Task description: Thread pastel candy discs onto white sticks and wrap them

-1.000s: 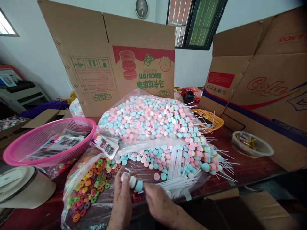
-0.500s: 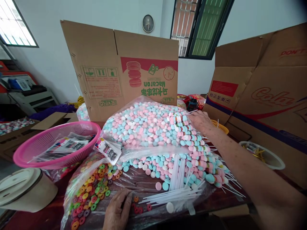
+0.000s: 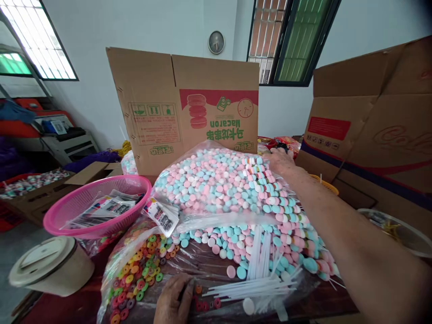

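Note:
My left hand (image 3: 173, 299) rests on the clear plastic at the front, its fingers bent and its thumb a little apart, with nothing seen in it. Close beside it lie red candy rings (image 3: 202, 306) and a bundle of white sticks (image 3: 251, 288). Stretched far forward, my right hand (image 3: 281, 157) is at the back end of a stack of candy skewers (image 3: 286, 211), threaded with pink, blue and white tablets and coloured rings. Its fingertips are unclear, so what they hold is hidden. A big clear bag of pastel tablet candies (image 3: 209, 184) fills the middle.
Left stand a pink basket (image 3: 97, 229) with printed packets, a lidded cream container (image 3: 50, 265) and loose coloured rings (image 3: 141, 270). A macaron carton (image 3: 151, 112) rises behind the candy. On the right are a Cola carton (image 3: 364, 130), a yellow basket (image 3: 326, 183) and a white bowl (image 3: 401, 231).
The view has swung slightly left. My right hand has moved a little farther back, and the stick seen by its fingers no longer shows. My left hand stays on the plastic.

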Action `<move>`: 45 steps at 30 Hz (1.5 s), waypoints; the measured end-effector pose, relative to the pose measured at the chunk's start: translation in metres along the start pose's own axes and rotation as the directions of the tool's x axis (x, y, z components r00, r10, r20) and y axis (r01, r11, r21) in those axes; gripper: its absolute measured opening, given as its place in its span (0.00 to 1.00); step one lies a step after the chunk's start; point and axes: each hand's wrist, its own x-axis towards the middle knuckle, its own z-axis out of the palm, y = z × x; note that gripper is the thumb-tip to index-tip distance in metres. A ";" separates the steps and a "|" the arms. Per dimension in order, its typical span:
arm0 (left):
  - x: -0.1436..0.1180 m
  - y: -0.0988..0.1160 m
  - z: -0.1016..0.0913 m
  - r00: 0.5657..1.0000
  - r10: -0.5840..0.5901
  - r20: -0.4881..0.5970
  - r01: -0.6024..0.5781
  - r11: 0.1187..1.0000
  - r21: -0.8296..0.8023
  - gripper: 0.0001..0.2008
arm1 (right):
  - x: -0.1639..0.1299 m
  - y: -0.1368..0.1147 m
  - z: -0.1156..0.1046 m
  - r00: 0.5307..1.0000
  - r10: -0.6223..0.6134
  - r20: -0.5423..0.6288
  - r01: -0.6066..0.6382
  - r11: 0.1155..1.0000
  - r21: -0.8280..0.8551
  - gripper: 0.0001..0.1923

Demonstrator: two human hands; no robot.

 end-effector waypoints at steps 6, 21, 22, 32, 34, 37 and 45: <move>-0.002 0.016 -0.003 0.997 -0.032 0.064 0.033 0.999 -0.013 0.11 | -0.083 -0.037 -0.013 0.982 0.006 -0.187 0.019 0.991 0.134 0.19; 0.003 0.003 -0.040 0.920 -0.361 0.153 0.286 0.884 0.371 0.10 | -0.273 -0.165 0.072 0.756 -0.559 0.340 0.414 0.811 0.413 0.12; 0.001 0.003 -0.038 0.919 -0.356 0.168 0.275 0.886 0.373 0.10 | -0.273 -0.162 0.071 0.755 -0.569 0.326 0.415 0.799 0.434 0.12; 0.041 0.015 -0.016 0.905 -0.338 0.259 0.184 0.858 0.479 0.12 | -0.262 -0.140 0.069 0.908 -0.420 0.017 0.279 0.632 0.723 0.11; 0.059 0.012 -0.003 0.885 -0.366 0.287 0.182 0.841 0.510 0.12 | -0.264 -0.144 0.069 0.931 -0.357 0.079 0.198 0.674 0.712 0.11; 0.078 0.006 0.017 0.871 -0.394 0.294 0.202 0.833 0.515 0.13 | -0.257 -0.154 0.065 0.938 -0.308 0.161 0.153 0.783 0.603 0.12; 0.077 0.009 0.018 0.876 -0.357 0.325 0.252 0.912 0.323 0.08 | -0.206 -0.203 0.082 0.847 -0.379 0.373 0.182 0.866 0.466 0.12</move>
